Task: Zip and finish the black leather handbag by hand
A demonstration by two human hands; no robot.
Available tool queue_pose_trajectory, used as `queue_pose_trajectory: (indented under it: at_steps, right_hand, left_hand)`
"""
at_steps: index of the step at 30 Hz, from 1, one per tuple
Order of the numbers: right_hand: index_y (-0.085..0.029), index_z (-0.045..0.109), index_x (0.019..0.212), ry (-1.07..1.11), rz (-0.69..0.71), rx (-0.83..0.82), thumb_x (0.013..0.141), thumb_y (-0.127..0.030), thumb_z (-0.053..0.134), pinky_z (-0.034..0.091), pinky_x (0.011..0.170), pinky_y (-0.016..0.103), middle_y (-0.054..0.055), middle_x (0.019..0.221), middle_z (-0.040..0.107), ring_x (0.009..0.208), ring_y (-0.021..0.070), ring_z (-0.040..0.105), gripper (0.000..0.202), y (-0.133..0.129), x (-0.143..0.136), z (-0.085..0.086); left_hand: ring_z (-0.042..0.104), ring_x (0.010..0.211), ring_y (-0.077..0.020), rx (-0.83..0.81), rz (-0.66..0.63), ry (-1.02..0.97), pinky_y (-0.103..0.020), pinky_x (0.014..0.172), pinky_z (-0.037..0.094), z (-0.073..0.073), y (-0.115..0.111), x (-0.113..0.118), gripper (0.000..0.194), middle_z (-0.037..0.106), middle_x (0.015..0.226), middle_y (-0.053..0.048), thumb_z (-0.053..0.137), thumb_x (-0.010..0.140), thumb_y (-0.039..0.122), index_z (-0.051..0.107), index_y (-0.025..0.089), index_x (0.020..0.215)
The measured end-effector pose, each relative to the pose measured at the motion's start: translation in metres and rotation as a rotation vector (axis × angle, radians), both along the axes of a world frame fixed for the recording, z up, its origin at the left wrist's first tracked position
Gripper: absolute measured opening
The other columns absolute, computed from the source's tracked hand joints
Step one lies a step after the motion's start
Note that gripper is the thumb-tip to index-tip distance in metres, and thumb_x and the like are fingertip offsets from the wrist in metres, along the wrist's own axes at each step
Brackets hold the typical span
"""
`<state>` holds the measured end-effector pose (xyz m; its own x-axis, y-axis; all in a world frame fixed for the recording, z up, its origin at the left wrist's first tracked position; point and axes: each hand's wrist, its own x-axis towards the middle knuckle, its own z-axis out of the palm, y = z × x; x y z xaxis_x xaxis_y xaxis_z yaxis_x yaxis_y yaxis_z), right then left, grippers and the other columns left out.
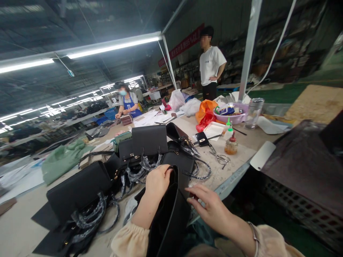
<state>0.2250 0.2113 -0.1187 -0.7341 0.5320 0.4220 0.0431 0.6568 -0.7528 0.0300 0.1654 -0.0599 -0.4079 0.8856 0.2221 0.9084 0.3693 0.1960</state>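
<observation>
A black bag [174, 214] stands on edge near the table's front, its mouth open toward me. My left hand [158, 181] is closed round the far end of its top rim, thumb and fingers pinching the edge. To the right, my right hand [207, 205] has its fingers apart beside the bag's outer side, fingertips close to the surface; whether they touch it I cannot tell. Several other black bags [79, 189] with plastic-wrapped handles lie left of and behind the held one.
Scissors [222, 159], a glue bottle [231, 145], a black phone-like item [202, 139], a purple basket [230, 116] and a clear cup [254, 113] are at the right. Green cloth [63, 160] lies left. Two people are beyond the table. A metal post [249, 50] rises at right.
</observation>
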Motion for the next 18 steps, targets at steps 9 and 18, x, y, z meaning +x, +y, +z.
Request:
queue_pose_trajectory:
  at_steps: [9, 18]
  right_hand:
    - [-0.022, 0.059, 0.113, -0.145, 0.11, -0.01, 0.09, -0.021, 0.043, 0.05, 0.075, 0.03, 0.008, 0.097, 0.06, 0.086, 0.0181, 0.059, 0.028, -0.014, 0.011, -0.018]
    - [-0.025, 0.06, 0.103, -0.13, 0.201, 0.019, 0.09, -0.021, 0.042, 0.048, 0.069, 0.025, 0.004, 0.088, 0.061, 0.078, 0.0153, 0.059, 0.023, -0.029, 0.027, -0.004]
  left_hand:
    - [0.062, 0.093, -0.0157, 0.046, 0.018, -0.027, -0.025, 0.082, 0.043, -0.006, 0.004, -0.001, 0.026, 0.068, 0.106, -0.001, 0.048, 0.088, 0.031, 0.065, 0.026, 0.107]
    - [0.062, 0.079, -0.0167, -0.093, 0.066, 0.09, -0.025, 0.065, 0.039, 0.002, 0.018, -0.008, 0.025, 0.069, 0.083, -0.003, 0.044, 0.086, 0.036, 0.065, 0.023, 0.083]
